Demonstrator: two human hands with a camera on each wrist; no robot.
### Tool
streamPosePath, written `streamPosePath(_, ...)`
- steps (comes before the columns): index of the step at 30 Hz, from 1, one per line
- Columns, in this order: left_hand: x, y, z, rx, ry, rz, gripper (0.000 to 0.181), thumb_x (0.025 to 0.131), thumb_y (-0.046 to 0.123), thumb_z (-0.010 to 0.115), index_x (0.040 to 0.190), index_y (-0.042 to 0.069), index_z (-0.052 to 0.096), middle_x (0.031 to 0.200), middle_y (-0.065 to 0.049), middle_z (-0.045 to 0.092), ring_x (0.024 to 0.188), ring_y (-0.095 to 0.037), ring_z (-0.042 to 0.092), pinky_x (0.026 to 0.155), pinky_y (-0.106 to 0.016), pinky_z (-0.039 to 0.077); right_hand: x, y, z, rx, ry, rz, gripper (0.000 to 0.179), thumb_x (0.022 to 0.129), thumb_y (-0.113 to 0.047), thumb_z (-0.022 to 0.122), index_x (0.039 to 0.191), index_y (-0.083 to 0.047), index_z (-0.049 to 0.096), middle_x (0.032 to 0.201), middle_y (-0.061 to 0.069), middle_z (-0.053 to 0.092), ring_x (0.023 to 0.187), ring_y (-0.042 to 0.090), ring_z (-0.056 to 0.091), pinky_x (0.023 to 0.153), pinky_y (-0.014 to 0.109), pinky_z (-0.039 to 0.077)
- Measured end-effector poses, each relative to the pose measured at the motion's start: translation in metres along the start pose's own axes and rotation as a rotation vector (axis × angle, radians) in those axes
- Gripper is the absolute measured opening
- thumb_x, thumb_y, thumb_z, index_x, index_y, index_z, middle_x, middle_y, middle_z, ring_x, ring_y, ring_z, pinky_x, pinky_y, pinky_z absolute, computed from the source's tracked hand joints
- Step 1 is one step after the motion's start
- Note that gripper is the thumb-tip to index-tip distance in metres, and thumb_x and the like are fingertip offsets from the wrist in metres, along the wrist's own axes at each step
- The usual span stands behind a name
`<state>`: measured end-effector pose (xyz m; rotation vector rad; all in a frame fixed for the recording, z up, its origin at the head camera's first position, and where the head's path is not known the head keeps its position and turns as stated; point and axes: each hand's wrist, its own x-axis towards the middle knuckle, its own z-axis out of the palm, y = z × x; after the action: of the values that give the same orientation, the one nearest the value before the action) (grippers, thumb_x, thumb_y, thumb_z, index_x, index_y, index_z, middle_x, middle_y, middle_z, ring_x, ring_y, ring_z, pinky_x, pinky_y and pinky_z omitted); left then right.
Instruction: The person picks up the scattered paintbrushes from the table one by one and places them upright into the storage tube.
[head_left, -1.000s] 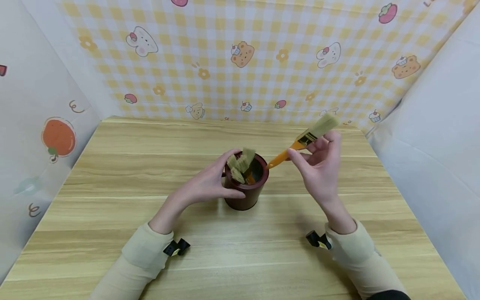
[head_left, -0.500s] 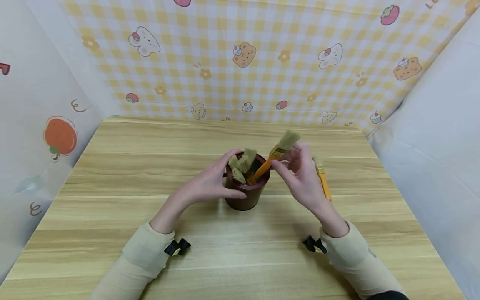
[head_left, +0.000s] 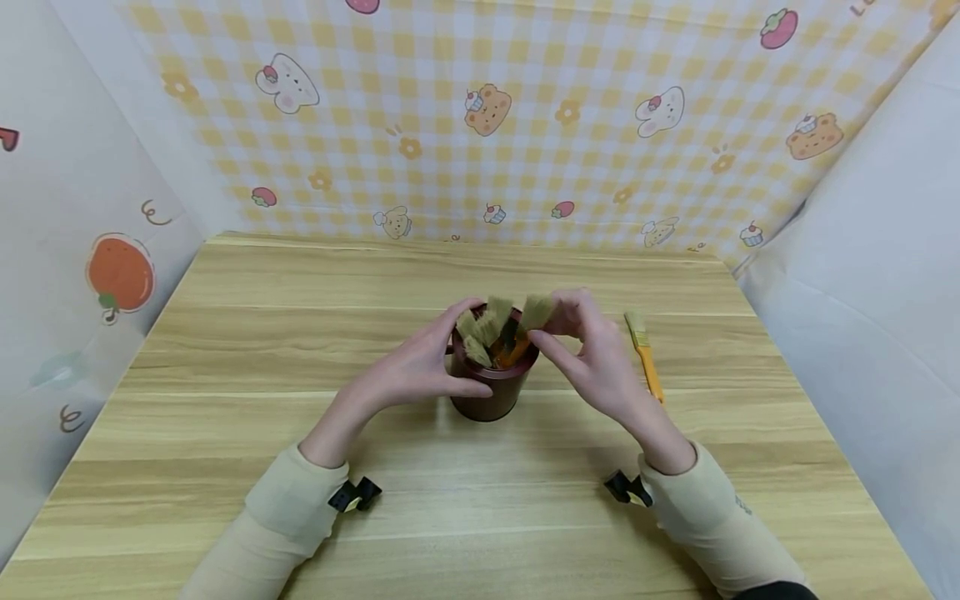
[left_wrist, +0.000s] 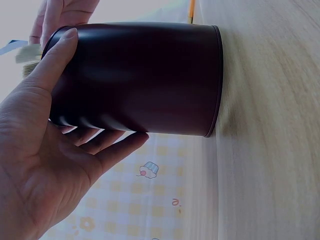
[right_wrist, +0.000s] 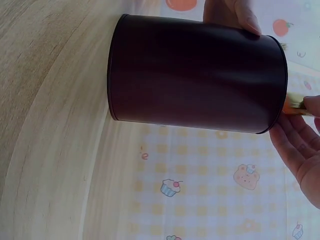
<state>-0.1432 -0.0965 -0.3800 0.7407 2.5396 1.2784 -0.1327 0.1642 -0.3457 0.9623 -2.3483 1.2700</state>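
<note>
A dark reddish-brown cylindrical pot [head_left: 487, 402] stands upright on the wooden table, its smooth side filling much of both wrist views. My left hand [head_left: 420, 358] grips it around the left side near the rim, thumb in front and fingers behind. Several paintbrushes [head_left: 480, 329] lean in the pot with pale bristles up. At the right rim my right hand [head_left: 588, 358] pinches another paintbrush [head_left: 537, 312] close below its bristles; the orange handle is down inside the pot. In the right wrist view the thumb and fingers of the right hand [right_wrist: 305, 150] show just beyond the rim.
One more paintbrush [head_left: 643, 357] with an orange handle lies on the table [head_left: 480, 517] to the right of the right hand. A yellow checked cloth [head_left: 442, 125] hangs behind the table's back edge, with white sheets on both sides.
My right hand has moved left to the pot and lowered its paintbrush, handle first, into it. The paintbrush lying at the right has come into view. My left hand has stayed on the pot.
</note>
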Motion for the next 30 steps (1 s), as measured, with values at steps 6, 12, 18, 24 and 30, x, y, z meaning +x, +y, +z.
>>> streamPosePath(6,0.0,0.0,0.0,-0.021,0.004,0.025,0.111,0.075,0.046,0.091,0.161,0.031,0.022,0.16,-0.004,0.04,0.146,-0.027,0.044,0.116,-0.056,0.041,0.002,-0.001,-0.004,0.034,0.0,0.027,0.033,0.094,0.003,0.07,0.122,0.0,0.052,0.106,0.008,0.073,0.099,0.016,0.073,0.087,0.021,0.058)
streamPosePath(12,0.0,0.0,0.001,-0.012,0.004,0.007,0.113,0.074,0.046,0.092,0.161,0.031,0.021,0.162,-0.005,0.038,0.148,-0.028,0.042,0.116,-0.056,0.041,0.005,0.002,-0.015,0.051,0.067,0.048,0.032,0.094,0.008,0.067,0.121,0.005,0.05,0.105,0.013,0.072,0.098,0.005,0.069,0.087,0.017,0.056)
streamPosePath(18,0.0,0.0,0.001,-0.003,-0.003,-0.018,0.113,0.075,0.046,0.091,0.162,0.031,0.02,0.165,-0.005,0.034,0.151,-0.029,0.038,0.118,-0.057,0.039,0.009,0.01,-0.031,0.084,0.133,0.093,0.032,0.096,0.009,0.064,0.123,0.01,0.046,0.104,0.02,0.07,0.095,0.003,0.069,0.082,0.016,0.056)
streamPosePath(24,0.001,0.0,0.001,-0.003,-0.004,-0.016,0.113,0.075,0.046,0.092,0.161,0.032,0.021,0.163,-0.006,0.037,0.149,-0.028,0.04,0.117,-0.056,0.04,0.013,0.022,-0.05,0.071,0.219,0.141,0.031,0.098,0.005,0.063,0.125,0.006,0.048,0.101,0.009,0.07,0.091,0.006,0.071,0.078,0.017,0.057)
streamPosePath(30,0.001,-0.001,0.001,-0.006,-0.005,-0.01,0.112,0.075,0.045,0.092,0.161,0.032,0.021,0.161,-0.007,0.039,0.146,-0.028,0.043,0.115,-0.056,0.042,0.014,0.038,-0.071,0.039,0.224,0.271,0.032,0.1,-0.005,0.063,0.129,-0.01,0.049,0.101,-0.008,0.067,0.088,0.004,0.069,0.076,0.017,0.058)
